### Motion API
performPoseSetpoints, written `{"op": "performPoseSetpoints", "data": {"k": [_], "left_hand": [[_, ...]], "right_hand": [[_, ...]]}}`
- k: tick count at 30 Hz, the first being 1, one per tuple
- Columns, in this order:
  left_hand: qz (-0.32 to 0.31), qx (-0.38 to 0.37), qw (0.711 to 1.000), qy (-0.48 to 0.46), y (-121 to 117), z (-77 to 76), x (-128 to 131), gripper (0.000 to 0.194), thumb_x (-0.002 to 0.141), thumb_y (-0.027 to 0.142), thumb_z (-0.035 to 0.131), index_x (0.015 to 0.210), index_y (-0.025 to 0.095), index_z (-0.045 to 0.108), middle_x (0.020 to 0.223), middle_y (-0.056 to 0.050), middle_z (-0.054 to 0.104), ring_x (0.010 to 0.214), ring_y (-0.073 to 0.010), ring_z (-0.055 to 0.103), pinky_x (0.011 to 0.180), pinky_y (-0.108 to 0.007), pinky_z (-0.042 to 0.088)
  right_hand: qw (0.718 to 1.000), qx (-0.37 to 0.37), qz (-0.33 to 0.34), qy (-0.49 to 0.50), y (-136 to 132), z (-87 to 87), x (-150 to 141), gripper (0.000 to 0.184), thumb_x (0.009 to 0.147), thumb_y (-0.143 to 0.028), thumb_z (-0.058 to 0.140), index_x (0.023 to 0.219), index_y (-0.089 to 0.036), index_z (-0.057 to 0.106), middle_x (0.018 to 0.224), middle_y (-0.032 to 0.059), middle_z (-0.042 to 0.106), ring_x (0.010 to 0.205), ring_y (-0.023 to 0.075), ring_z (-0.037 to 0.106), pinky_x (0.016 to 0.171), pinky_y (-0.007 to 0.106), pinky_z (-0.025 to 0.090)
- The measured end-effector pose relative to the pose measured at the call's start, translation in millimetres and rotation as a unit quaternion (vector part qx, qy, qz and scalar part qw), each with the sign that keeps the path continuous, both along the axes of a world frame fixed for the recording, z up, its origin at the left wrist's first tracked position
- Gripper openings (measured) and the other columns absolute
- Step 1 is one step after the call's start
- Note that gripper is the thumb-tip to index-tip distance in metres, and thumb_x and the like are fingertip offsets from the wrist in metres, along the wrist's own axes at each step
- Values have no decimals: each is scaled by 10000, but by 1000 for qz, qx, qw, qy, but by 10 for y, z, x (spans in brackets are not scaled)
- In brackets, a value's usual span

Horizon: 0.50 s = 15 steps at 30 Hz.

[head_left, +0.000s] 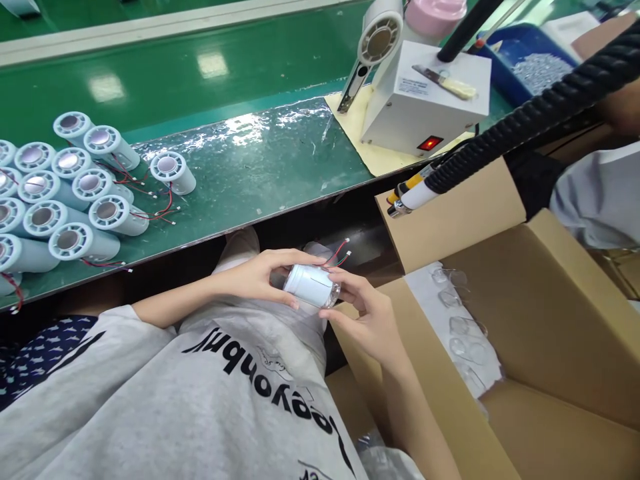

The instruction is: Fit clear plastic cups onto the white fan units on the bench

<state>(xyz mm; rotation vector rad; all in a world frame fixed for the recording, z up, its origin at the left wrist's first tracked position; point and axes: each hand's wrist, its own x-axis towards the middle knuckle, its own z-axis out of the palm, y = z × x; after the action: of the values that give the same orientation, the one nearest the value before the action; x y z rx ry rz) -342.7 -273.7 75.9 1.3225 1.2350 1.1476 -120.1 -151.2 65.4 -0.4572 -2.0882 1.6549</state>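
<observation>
Both my hands hold one white cylinder part [309,285] over my lap, below the table edge. My left hand [260,275] wraps its left end, fingers curled round it. My right hand [364,312] grips the right end, where a clear cap [331,297] sits. Thin red wires [340,253] with white plugs stick up from the part. Several similar white cylinders [65,193] with red wires lie on the green table [250,160] at the left.
An open cardboard box [550,333] at my right holds clear plastic caps [460,327] on white sheet. A white machine [425,93] with a red lit switch stands on the table. A black corrugated hose with a nozzle [415,197] reaches in from the right. Another person's sleeve [600,193] is at far right.
</observation>
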Motion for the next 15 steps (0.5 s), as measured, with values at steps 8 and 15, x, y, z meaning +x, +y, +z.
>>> {"op": "performPoseSetpoints", "data": {"k": [8, 15], "left_hand": [[-17, 32, 999, 12, -23, 13, 7, 703, 758, 352, 884, 1412, 271, 638, 1457, -141, 629, 1357, -311, 595, 1108, -442, 508], [-20, 43, 999, 26, -47, 11, -6, 734, 734, 310, 900, 1418, 297, 634, 1475, -128, 624, 1385, -318, 574, 1166, -474, 458]], "right_hand": [[998, -50, -4, -27, -19, 55, 23, 441, 808, -358, 869, 1214, -336, 696, 1274, 26, 749, 1124, 230, 744, 910, 367, 679], [1000, 6, -16, -1, -55, 50, 31, 429, 792, -368, 880, 1181, -297, 712, 1256, 65, 757, 1150, 272, 737, 911, 420, 687]]}}
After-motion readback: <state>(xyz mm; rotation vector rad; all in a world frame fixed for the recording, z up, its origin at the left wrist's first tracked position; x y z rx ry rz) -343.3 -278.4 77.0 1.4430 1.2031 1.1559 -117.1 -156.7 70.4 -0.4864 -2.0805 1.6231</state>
